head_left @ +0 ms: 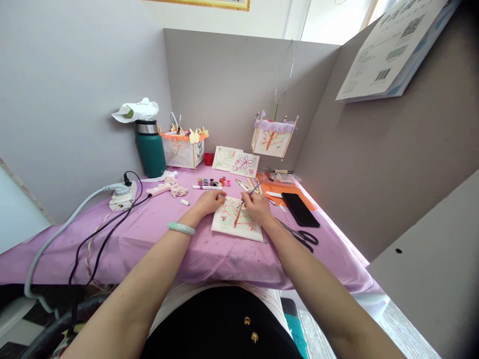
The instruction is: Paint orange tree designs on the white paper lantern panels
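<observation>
A white sheet with a painted orange tree and green patches (pixel 234 227) lies in front of me on the purple cloth. My right hand (pixel 258 205) pinches a thin blue paintbrush (pixel 257 186), its tip angled down toward the upper part of the tree. At the sheet's upper left corner is my left hand (pixel 211 202), its fingers bent together and gripping that edge; the fingertips are partly hidden. Just beyond both hands stand small paint pots (pixel 214 182), with a white marker (pixel 207 187) beside them. Another marker (pixel 241 185) lies near the brush.
Scissors (pixel 305 236) and a black phone (pixel 300 209) lie at right. A green bottle (pixel 151 152), a pink glue gun (pixel 160 189) and a power strip with cables (pixel 123 196) are at left. Behind are a decorated box (pixel 179 152), drawn cards (pixel 245 163) and a hanging lantern (pixel 273 139).
</observation>
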Demonstrator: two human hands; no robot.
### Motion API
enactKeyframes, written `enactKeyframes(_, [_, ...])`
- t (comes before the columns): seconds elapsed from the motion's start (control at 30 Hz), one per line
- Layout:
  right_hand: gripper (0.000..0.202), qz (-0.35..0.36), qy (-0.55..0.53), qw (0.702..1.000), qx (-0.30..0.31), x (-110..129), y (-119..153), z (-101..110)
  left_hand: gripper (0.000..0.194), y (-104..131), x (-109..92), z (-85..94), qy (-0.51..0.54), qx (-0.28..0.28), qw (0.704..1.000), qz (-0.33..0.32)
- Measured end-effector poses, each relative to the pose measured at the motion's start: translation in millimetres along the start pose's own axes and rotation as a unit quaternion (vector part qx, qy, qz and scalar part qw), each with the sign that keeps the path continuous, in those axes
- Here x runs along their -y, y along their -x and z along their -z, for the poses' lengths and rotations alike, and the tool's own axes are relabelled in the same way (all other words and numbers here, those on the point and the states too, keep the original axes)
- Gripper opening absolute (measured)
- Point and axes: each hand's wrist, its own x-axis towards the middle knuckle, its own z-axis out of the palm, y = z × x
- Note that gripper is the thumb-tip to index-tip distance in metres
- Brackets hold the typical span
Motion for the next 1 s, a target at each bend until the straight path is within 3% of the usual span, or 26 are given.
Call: enactKeyframes(1.0, [0.031, 0.042, 0.009, 0.997, 0.063, 4.2, 1.9, 2.3, 0.033, -0.6, 0.0, 0.0, -0.01, -0.003, 1.0, -0.009])
